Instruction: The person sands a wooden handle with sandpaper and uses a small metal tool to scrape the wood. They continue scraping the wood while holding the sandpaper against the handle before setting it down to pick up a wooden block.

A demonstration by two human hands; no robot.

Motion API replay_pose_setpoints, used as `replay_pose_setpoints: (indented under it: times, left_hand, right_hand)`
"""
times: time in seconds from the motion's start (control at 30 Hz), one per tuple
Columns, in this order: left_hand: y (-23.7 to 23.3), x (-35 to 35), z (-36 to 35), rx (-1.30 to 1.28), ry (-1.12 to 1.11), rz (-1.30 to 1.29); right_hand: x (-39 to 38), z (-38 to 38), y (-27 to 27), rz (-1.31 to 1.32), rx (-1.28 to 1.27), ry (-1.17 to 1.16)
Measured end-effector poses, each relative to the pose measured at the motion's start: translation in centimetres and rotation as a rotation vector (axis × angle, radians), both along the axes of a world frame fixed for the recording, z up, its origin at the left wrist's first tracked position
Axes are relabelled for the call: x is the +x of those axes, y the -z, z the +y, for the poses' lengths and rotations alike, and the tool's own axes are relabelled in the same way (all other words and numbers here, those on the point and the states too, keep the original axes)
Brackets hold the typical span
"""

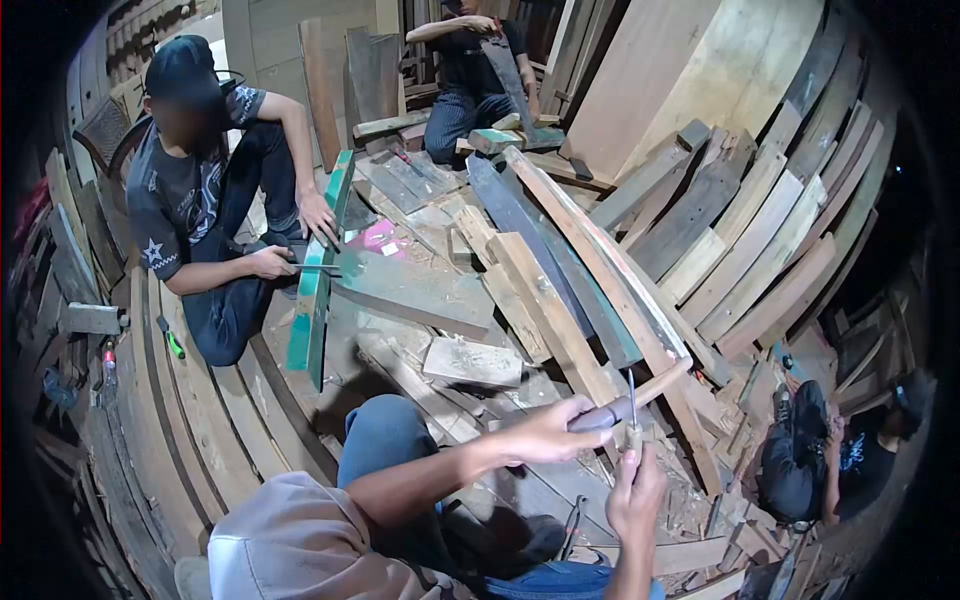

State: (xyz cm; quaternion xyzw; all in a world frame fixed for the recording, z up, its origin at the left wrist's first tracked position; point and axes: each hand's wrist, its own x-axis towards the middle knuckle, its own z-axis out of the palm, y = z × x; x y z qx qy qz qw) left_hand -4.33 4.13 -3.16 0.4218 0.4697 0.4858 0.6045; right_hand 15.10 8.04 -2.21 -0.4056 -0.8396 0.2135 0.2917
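My left hand (550, 430) is closed around the near end of a rounded wooden piece (655, 386), grey-brown near my fingers and lighter toward its far tip. Below and to the right, my right hand (637, 490) grips a slim metal-shafted tool (632, 395) with a pale handle. Its shaft points upward and crosses the wooden piece in this view. I cannot tell whether it is a chisel or a file. Behind both lies a long wooden beam (550, 305) on the floor.
At left, a person (215, 200) works with a blade on a green board (318, 290). Another person (475, 80) at the back holds a handsaw (508, 78). A third person (850, 450) sits at right. Planks (760, 230) lean along the right; pliers (573, 525) lie near my leg.
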Motion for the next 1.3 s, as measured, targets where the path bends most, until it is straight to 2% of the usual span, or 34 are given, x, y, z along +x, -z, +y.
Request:
replay_pose_setpoints:
  times: [0.07, 0.17, 0.23, 0.3, 0.37, 0.43, 0.5, 0.57, 0.67, 0.8, 0.9, 0.97, 1.0, 1.03, 1.1, 1.17, 1.23, 1.3]
  left_hand:
    - [1.3, 0.0, 0.0, 0.037, -0.007, -0.021]
    - [1.4, 0.0, -0.2, 0.080, -0.001, -0.117]
    - [1.1, -0.1, -0.1, 0.149, 0.016, -0.088]
    - [1.2, -0.4, -0.1, 0.133, 0.045, 0.025]
    - [2.6, 0.0, 0.3, 0.360, -0.146, 0.219]
    - [1.8, -0.5, 0.2, 0.293, -0.137, 0.212]
    - [1.8, -0.6, 0.3, 0.211, -0.104, 0.289]
    - [2.0, -0.2, 0.4, 0.201, -0.121, 0.256]
    - [1.6, 0.1, 0.0, 0.278, -0.193, 0.359]
    - [1.6, 0.5, -0.2, 0.340, -0.247, 0.292]
    - [1.5, 0.4, -0.3, 0.282, -0.222, 0.448]
    - [2.3, 0.8, -0.3, 0.435, -0.346, 0.392]
    - [1.1, 0.3, -0.3, 0.455, -0.307, 0.396]
    - [0.0, 0.2, -1.0, 0.279, -0.242, 0.438]
    - [0.5, 0.3, -0.6, 0.301, -0.250, 0.397]
    - [-0.2, 0.1, -0.6, 0.217, -0.213, 0.467]
    - [0.5, 0.3, -0.6, 0.335, -0.254, 0.471]
    - [0.4, 0.3, -0.5, 0.304, -0.247, 0.510]
  right_hand:
    - [-0.2, -0.3, -1.7, 0.016, -0.094, -0.041]
    - [-0.4, 0.2, -4.0, -0.099, -0.079, -0.047]
    - [-0.4, 0.6, -3.5, -0.051, -0.034, -0.082]
    - [-0.2, 0.5, -2.9, -0.108, 0.061, -0.103]
    - [0.6, 0.3, -1.0, -0.087, 0.089, -0.110]
    - [1.1, -0.2, 0.0, -0.066, -0.030, -0.062]
    - [1.2, -0.1, 0.2, -0.067, 0.017, -0.081]
    - [1.4, -0.2, 0.2, -0.027, -0.029, -0.061]
    - [1.5, -0.3, 0.0, -0.056, -0.026, -0.039]
    - [1.3, -0.8, -0.7, -0.047, -0.065, -0.024]
    - [1.5, -0.8, -0.6, -0.073, -0.101, -0.012]
    - [1.3, -0.7, -0.5, -0.124, 0.011, -0.013]
    - [1.1, -0.7, -1.1, -0.102, -0.022, -0.012]
    - [1.1, -0.9, -1.6, -0.090, -0.064, -0.004]
    - [1.2, -0.9, -1.3, -0.056, -0.072, 0.024]
    - [1.4, -0.8, -1.0, -0.114, -0.071, 0.013]
    - [1.6, -1.2, -0.8, -0.133, -0.098, 0.042]
    - [1.8, -1.0, -0.6, -0.119, -0.063, 0.034]
